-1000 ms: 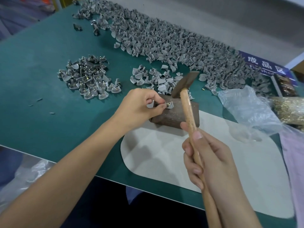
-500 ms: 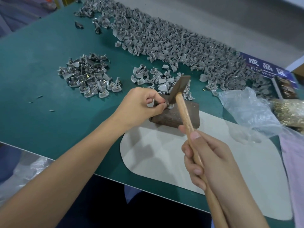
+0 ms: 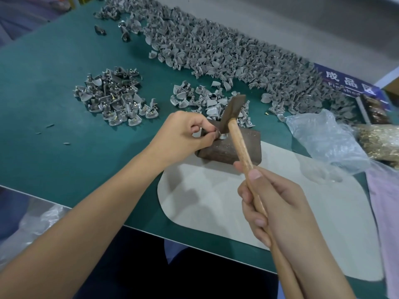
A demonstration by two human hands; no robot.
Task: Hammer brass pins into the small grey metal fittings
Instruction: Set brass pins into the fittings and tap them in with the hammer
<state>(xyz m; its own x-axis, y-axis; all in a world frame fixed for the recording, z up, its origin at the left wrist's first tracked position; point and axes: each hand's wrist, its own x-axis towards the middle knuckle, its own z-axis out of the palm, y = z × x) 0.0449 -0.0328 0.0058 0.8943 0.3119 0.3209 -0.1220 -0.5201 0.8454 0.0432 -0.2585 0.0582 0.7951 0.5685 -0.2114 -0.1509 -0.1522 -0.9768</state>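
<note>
A person's left hand point(image 3: 183, 134) pinches one small grey fitting point(image 3: 222, 136) with thumb and curled fingers point(image 3: 210, 134), steadying it on a dark metal block point(image 3: 228, 147) at the centre of the green tabletop point(image 3: 43, 83). The right hand point(image 3: 274, 203) wraps its fingers round the wooden handle of a hammer point(image 3: 232, 111), whose head sits at the fitting. The pin itself is hidden.

To do this well, taps should probably be short and square, with fingertips kept off to the side of the head.

At three o'clock a clear plastic bag point(image 3: 323, 139) lies crumpled, its contents unclear; beside it another bag point(image 3: 382, 141) holds brass pins. Loose fittings point(image 3: 216, 52) lie heaped at twelve o'clock, and a smaller pile point(image 3: 114, 98) at ten.
</note>
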